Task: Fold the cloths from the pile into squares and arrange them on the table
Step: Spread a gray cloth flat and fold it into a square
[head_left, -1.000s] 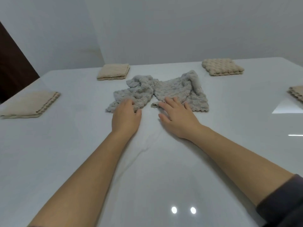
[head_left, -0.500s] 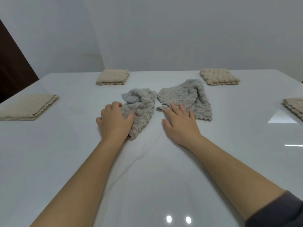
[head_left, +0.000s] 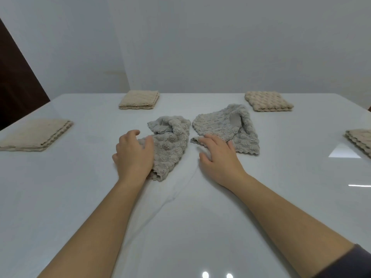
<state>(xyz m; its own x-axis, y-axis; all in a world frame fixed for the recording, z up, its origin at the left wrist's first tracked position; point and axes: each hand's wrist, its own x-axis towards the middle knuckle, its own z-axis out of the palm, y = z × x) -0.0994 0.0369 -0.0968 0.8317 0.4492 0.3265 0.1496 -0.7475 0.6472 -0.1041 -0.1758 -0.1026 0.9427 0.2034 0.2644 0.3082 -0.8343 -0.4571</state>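
A glossy white table (head_left: 180,233) shows light glints (head_left: 205,275). Beyond the left hand (head_left: 133,155), grey walls (head_left: 220,47) meet; a dark panel (head_left: 18,77) stands farther left.

The left hand (head_left: 133,155) covers the 7 o'clock corner of the left grey cloth (head_left: 172,141) — whether the palm pins it or the fingers pinch it cannot be told. Fingertips of the right hand (head_left: 218,157) hide part of the right grey cloth (head_left: 226,123) along its near edge. At 3 o'clock the right beige cloth (head_left: 359,139) is cut off by the frame; at 9 o'clock the left beige cloth (head_left: 34,135) loses a corner. A dark sleeve (head_left: 349,263) and the surface (head_left: 200,217) run out at 6 o'clock.
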